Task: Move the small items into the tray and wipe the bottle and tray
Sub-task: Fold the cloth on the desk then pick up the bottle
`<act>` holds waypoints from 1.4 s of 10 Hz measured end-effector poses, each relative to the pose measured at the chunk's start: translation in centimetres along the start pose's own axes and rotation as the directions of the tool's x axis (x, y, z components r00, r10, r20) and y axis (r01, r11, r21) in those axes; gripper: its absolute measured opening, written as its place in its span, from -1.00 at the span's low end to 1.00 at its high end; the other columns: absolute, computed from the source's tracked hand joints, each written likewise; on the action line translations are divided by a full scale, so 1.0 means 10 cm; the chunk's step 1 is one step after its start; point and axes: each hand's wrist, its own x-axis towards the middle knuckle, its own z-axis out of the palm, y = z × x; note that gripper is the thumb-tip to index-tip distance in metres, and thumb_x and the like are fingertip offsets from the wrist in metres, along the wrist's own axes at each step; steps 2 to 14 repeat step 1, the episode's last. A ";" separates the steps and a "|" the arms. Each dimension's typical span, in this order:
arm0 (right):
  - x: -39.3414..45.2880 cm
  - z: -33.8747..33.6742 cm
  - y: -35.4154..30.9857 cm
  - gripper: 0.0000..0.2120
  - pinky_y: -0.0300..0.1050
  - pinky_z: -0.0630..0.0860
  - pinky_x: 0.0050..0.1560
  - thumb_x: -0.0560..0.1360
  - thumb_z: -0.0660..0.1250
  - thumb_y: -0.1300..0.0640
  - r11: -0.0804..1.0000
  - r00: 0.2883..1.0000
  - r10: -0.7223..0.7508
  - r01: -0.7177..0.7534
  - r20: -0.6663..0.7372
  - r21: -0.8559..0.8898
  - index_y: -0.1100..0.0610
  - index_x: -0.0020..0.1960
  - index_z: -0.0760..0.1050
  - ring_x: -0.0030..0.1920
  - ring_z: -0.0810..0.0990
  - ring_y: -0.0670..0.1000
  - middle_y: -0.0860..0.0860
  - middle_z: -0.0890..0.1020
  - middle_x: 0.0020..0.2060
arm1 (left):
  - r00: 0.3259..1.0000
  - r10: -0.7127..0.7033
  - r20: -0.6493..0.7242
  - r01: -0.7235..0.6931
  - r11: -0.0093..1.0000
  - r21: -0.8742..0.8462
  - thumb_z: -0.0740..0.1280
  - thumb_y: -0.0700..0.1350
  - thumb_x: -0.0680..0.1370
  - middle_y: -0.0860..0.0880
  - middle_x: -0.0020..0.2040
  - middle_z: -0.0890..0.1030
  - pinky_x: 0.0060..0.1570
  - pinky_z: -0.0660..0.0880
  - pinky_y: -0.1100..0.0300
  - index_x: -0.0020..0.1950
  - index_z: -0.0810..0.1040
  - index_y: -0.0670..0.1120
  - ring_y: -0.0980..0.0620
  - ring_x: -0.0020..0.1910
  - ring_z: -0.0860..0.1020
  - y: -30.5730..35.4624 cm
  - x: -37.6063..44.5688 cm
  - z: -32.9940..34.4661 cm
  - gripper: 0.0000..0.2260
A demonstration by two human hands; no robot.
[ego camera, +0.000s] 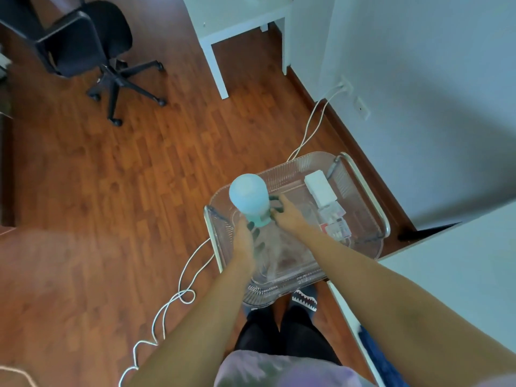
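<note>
A light blue bottle [249, 196] stands upright in the left part of a clear ribbed plastic tray [282, 289]. My right hand [289, 216] grips the bottle's teal base from the right, fingertips on it. My left hand [245, 240] is just below the base, its fingers curled on a pale, blurred cloth [275, 251] that lies on the tray floor between my hands. Along the tray's right side lie the small items: a white box [319, 185] and a few small clear packets [335, 223].
The tray rests on a low stand with metal rails [368, 191] beside a white wall. A white cable [178, 294] loops over the wooden floor on the left. A black office chair [92, 48] and a white table [223, 29] stand farther off. A white surface [460, 275] lies right.
</note>
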 end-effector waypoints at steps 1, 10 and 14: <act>-0.01 0.19 -0.04 -0.68 -0.29 0.42 -0.25 0.58 0.17 0.25 1.000 0.999 -0.025 0.025 0.024 0.017 0.09 0.32 0.34 -0.01 0.55 0.04 0.16 0.58 0.18 | 0.998 -0.006 -0.061 -0.001 0.994 -0.108 0.12 0.11 0.64 0.02 0.22 0.55 0.10 0.43 0.06 0.34 0.46 -0.01 0.03 0.17 0.49 0.02 0.01 -0.14 -0.64; -0.01 0.19 -0.04 -0.68 -0.29 0.42 -0.25 0.58 0.17 0.25 1.000 0.999 -0.025 0.025 0.024 0.017 0.09 0.32 0.34 -0.01 0.55 0.04 0.16 0.58 0.18 | 0.998 -0.006 -0.061 -0.001 0.994 -0.108 0.12 0.11 0.64 0.02 0.22 0.55 0.10 0.43 0.06 0.34 0.46 -0.01 0.03 0.17 0.49 0.02 0.01 -0.14 -0.64; -0.01 0.19 -0.04 -0.68 -0.29 0.42 -0.25 0.58 0.17 0.25 1.000 0.999 -0.025 0.025 0.024 0.017 0.09 0.32 0.34 -0.01 0.55 0.04 0.16 0.58 0.18 | 0.998 -0.006 -0.061 -0.001 0.994 -0.108 0.12 0.11 0.64 0.02 0.22 0.55 0.10 0.43 0.06 0.34 0.46 -0.01 0.03 0.17 0.49 0.02 0.01 -0.14 -0.64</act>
